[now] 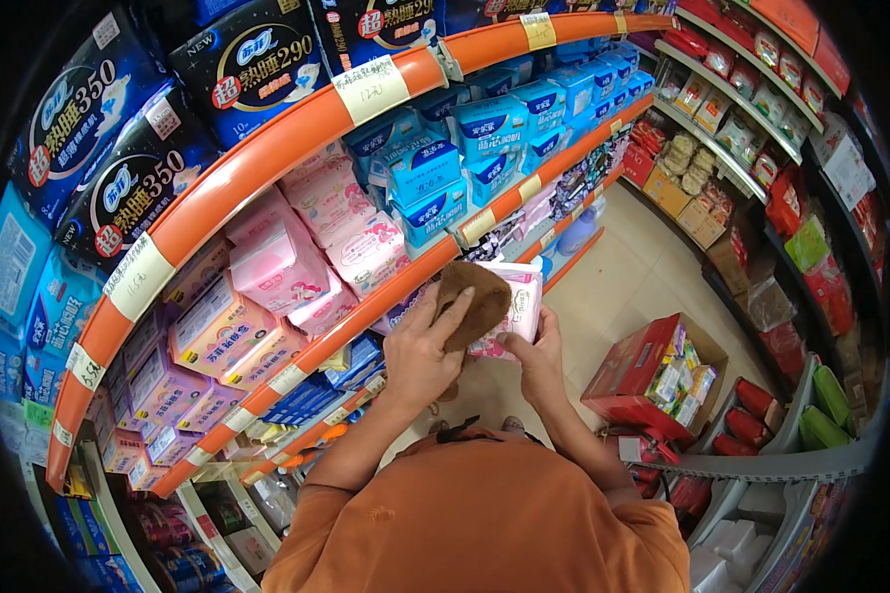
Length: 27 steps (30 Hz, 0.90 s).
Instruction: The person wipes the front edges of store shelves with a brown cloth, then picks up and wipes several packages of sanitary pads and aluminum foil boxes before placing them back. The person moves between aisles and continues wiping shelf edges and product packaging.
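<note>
A folded brown cloth is pressed under the spread fingers of my left hand. It overlaps the left side of a pink and white sanitary pad pack. My right hand grips the lower right corner of that pack, thumb on the front and fingers behind. Both hands are held in front of my chest, just off the orange shelf edge. On the shelf beside them sit pink pad packs and a stack of blue pad packs.
Dark blue pad packs fill the upper shelf behind an orange rail with price tags. Orange and purple packs stand at left. To the right, a red carton of small packets rests on the tiled floor, near facing shelves.
</note>
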### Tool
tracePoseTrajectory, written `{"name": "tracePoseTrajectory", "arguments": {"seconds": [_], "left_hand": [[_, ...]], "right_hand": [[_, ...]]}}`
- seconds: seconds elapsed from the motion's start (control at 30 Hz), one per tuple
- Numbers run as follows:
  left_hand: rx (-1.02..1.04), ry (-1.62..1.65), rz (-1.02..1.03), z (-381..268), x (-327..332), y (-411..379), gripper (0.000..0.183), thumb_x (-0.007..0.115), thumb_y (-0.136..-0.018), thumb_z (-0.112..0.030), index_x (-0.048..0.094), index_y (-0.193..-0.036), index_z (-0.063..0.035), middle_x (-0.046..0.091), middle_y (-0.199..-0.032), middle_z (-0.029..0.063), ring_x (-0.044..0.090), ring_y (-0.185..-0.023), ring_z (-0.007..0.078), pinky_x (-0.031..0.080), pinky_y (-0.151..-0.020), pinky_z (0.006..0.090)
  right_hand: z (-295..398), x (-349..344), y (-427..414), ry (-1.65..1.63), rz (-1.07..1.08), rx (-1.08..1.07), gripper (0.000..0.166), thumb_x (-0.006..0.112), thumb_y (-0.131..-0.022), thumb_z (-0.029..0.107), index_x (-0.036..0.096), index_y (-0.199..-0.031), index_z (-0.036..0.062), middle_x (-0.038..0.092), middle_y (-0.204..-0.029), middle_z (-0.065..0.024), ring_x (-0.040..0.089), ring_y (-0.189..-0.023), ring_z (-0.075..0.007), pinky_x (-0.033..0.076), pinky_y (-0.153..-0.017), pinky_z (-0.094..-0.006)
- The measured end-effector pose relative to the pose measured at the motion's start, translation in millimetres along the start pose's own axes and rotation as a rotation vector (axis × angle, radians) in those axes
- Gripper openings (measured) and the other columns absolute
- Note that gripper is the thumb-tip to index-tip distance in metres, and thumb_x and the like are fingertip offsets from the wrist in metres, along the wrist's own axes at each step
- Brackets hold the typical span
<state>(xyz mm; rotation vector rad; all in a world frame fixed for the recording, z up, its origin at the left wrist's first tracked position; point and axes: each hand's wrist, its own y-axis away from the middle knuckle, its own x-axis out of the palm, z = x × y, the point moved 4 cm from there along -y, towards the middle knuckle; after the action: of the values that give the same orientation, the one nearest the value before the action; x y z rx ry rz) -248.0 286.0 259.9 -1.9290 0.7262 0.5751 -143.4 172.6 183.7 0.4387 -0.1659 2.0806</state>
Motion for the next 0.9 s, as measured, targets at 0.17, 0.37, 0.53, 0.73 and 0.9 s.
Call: {"name": "tracePoseTrajectory", "arguments": {"seconds": [0.17, 0.37, 0.53, 0.73, 0.9], "left_hand": [[0.057, -0.11, 0.338, -13, 12, 16, 0.06, 0.061, -0.056, -0.002, 0.061, -0.113, -0.0216, 0.055, -0.114, 0.0179, 0.06, -0.083, 0.0279, 0.05, -0.065, 0.0349], [-0.126, -0.087, 0.425, 13, 10, 32, 0.055, 0.058, -0.058, -0.002, 0.062, -0.11, -0.0205, 0.056, -0.115, 0.0131, 0.061, -0.083, 0.0301, 0.051, -0.066, 0.0362], [-0.172, 0.101, -0.047, 22, -14, 13, 0.055, 0.058, -0.056, 0.003, 0.064, -0.108, -0.0165, 0.057, -0.114, 0.0188, 0.061, -0.089, 0.0316, 0.049, -0.077, 0.0338], [0.144, -0.09, -0.006, -31, -25, -1, 0.057, 0.061, -0.052, 0.002, 0.065, -0.106, -0.0175, 0.056, -0.114, 0.0185, 0.056, -0.074, 0.0262, 0.047, -0.064, 0.0324], [0.091, -0.227, 0.144, -15, -18, -1, 0.056, 0.059, -0.054, 0.001, 0.066, -0.106, -0.0206, 0.057, -0.114, 0.0132, 0.052, -0.068, 0.0243, 0.045, -0.063, 0.033]], "right_hand": [[8, -15, -9, 0.0, -0.097, -0.107, 0.066, 0.066, -0.065, 0.004, 0.033, -0.123, -0.0013, 0.049, -0.112, -0.0108, 0.051, -0.101, -0.0179, 0.041, -0.087, -0.0292], [29, -33, -14, 0.082, -0.069, -0.331, 0.077, 0.07, -0.061, 0.003, 0.029, -0.126, -0.0022, 0.045, -0.115, -0.0125, 0.048, -0.105, -0.0194, 0.04, -0.09, -0.0312], [24, -35, -11, 0.357, -0.053, -0.468, 0.077, 0.075, -0.056, 0.005, 0.036, -0.122, 0.0008, 0.047, -0.112, -0.0116, 0.047, -0.105, -0.0219, 0.04, -0.089, -0.0323], [35, -21, 4, 0.691, 0.014, -0.784, 0.074, 0.075, -0.051, 0.004, 0.04, -0.117, 0.0017, 0.048, -0.109, -0.0184, 0.048, -0.096, -0.035, 0.04, -0.084, -0.0409], [36, -31, 7, 0.782, 0.011, -0.939, 0.075, 0.076, -0.048, 0.002, 0.041, -0.115, 0.0033, 0.048, -0.109, -0.0156, 0.049, -0.097, -0.0297, 0.04, -0.086, -0.0372]]}}
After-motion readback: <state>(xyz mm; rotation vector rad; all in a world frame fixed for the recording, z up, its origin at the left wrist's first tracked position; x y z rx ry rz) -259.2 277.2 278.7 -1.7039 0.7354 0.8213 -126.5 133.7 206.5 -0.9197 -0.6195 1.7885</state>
